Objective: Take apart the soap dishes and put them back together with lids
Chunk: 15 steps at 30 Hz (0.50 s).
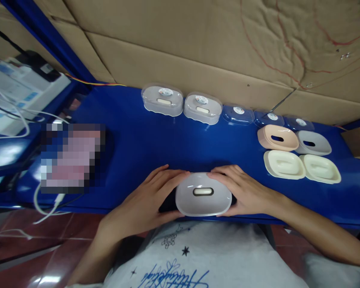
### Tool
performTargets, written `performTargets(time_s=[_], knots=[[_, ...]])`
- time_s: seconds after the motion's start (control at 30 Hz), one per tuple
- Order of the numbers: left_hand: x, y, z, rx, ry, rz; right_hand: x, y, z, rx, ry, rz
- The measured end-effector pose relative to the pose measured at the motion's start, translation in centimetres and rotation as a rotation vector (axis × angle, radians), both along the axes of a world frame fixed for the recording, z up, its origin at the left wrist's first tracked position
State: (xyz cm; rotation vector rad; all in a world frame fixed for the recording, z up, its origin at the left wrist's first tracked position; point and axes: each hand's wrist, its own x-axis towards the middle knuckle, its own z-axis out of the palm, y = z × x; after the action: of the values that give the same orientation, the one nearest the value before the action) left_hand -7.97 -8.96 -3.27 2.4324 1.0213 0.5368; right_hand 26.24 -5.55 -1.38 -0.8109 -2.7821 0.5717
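A grey oval soap dish (pixel 184 200) sits at the front edge of the table. Through the slot in its middle shows a cream-coloured piece underneath. My left hand (pixel 159 192) grips its left side, fingers on the far rim and thumb at the near edge. On the other side, my right hand (pixel 240 190) holds the right end in the same way. Both hands are wrapped round the dish, and parts of the fingertips are hidden behind it.
Two lidded grey soap dishes (pixel 174 105) stand along the cardboard wall (pixel 183 66). Beside them lie clear lids (pixel 238 115). To the right are a peach tray (pixel 262 138), a grey tray (pixel 321 149) and two cream bases (pixel 285 164). A blurred-out device (pixel 75 158) lies left, with cables.
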Motion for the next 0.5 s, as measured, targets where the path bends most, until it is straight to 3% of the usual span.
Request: performTargets(time_s=[0.27, 0.5], knots=[[0.14, 0.01, 0.53, 0.002, -0.003, -0.017, 0.16, 0.43, -0.10, -0.143, 0.019, -0.023], [0.10, -0.06, 0.36, 0.023, 0.007, -0.009, 0.40, 0.58, -0.84, -0.139, 0.041, -0.026]])
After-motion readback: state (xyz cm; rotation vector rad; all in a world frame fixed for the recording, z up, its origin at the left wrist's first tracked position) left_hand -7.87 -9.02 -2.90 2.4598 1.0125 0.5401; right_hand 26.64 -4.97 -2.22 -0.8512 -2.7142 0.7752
